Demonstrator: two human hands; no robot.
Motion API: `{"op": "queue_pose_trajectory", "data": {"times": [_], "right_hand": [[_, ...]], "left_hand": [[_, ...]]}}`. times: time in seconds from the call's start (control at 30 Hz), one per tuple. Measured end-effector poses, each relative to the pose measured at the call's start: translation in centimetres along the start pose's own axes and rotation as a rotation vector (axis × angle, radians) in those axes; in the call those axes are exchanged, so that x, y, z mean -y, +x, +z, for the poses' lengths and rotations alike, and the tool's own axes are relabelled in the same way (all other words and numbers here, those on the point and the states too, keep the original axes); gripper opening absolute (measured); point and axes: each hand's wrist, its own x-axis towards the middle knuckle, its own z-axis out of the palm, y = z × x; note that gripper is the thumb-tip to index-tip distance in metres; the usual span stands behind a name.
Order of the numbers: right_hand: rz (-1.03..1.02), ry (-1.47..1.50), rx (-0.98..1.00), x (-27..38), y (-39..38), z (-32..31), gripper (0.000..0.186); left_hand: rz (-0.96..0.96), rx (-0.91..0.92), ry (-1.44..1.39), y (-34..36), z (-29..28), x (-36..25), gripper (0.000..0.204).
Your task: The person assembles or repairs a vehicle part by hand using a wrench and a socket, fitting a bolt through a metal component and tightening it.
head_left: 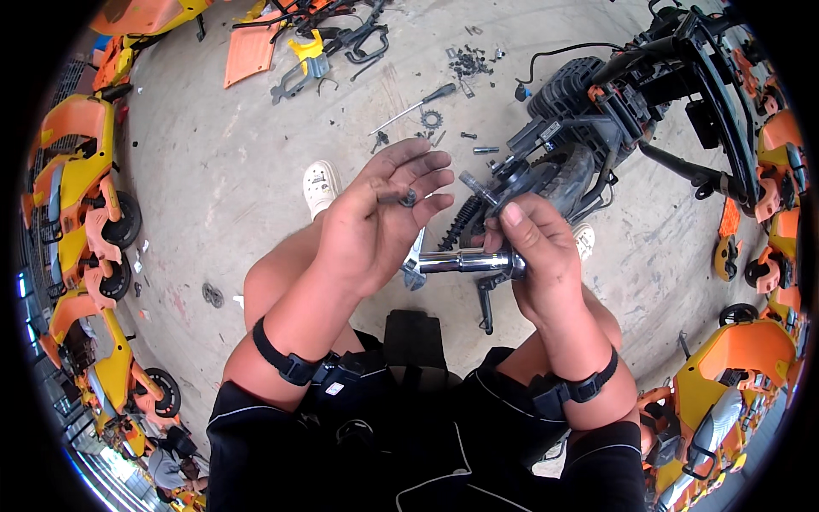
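Observation:
My left hand (pixel 371 209) is raised, palm turned inward and fingers loosely curled around a small dark metal piece, perhaps a bolt (pixel 408 198). Across from it, my right hand (pixel 542 247) grips a chrome socket tool (pixel 461 261) that points left. Between thumb and fingertips of that same hand sticks out a grey threaded bolt (pixel 476 185), tilted up to the left. A silver wrench end (pixel 415 275) shows below my left hand, at the socket tool's left end. Whether those two are joined, and where the wrench's upper part runs, cannot be made out.
Ahead to the right lies a partly stripped black motorbike frame with wheel (pixel 567 171). On the concrete floor are a screwdriver (pixel 422 106), a toothed sprocket (pixel 432 119), a pile of fasteners (pixel 471 61) and an orange panel (pixel 250 54). Yellow-orange scooters (pixel 81 171) line both sides.

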Motion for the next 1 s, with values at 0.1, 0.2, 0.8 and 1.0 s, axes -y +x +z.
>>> {"op": "queue_pose_trajectory", "data": {"times": [0.1,0.2,0.8,1.0], "right_hand": [[0.001,-0.03,0.006,0.1,0.2,-0.1,0.023],[0.017,-0.06,0.029,0.2,0.2,-0.3,0.024],[0.029,-0.052,0.069,0.3,-0.1,-0.5,0.023],[0.047,-0.042,0.045,0.3,-0.2,-0.6,0.025]], "left_hand": [[0.005,0.032,-0.036,0.2,0.0,-0.2,0.066],[-0.035,0.064,-0.046,0.2,0.4,-0.4,0.073],[-0.048,0.086,-0.007,0.3,1.0,0.4,0.042],[-0.153,0.036,-0.014,0.8,0.8,0.6,0.045]]}}
